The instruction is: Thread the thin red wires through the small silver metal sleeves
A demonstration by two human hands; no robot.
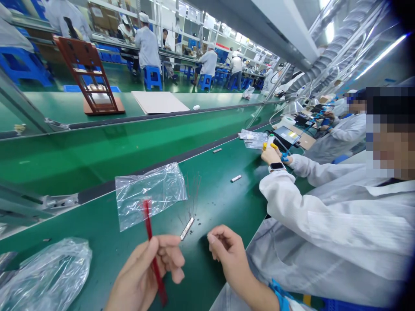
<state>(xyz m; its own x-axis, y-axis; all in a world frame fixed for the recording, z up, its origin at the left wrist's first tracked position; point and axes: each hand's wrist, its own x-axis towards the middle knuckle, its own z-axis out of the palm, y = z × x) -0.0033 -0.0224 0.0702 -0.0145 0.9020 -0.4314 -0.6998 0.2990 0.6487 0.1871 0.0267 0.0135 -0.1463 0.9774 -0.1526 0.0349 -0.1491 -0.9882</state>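
My left hand (pixel 145 268) is closed around a slim red stick-like tool (pixel 156 268), which slants up past the thumb; its tip is blurred. Just beyond the index fingertip is a small pale strip-shaped part (pixel 187 229) with dark edges. I cannot tell whether the finger touches it. Several thin wires (pixel 195 194) fan upward near its far end. To the right, my right hand (pixel 228 250) has thumb and fingers curled together over the green bench, apart from the strip. Whatever it may pinch is too small to make out.
A clear plastic bag (pixel 149 190) lies beyond my left hand, another bag (pixel 55 276) at lower left. Two similar small parts (pixel 236 178) and dark crumbs are on the bench (pixel 207 172). At right, a co-worker's sleeve (pixel 292 198) comes close. A brown stand (pixel 94 82) is across the channel.
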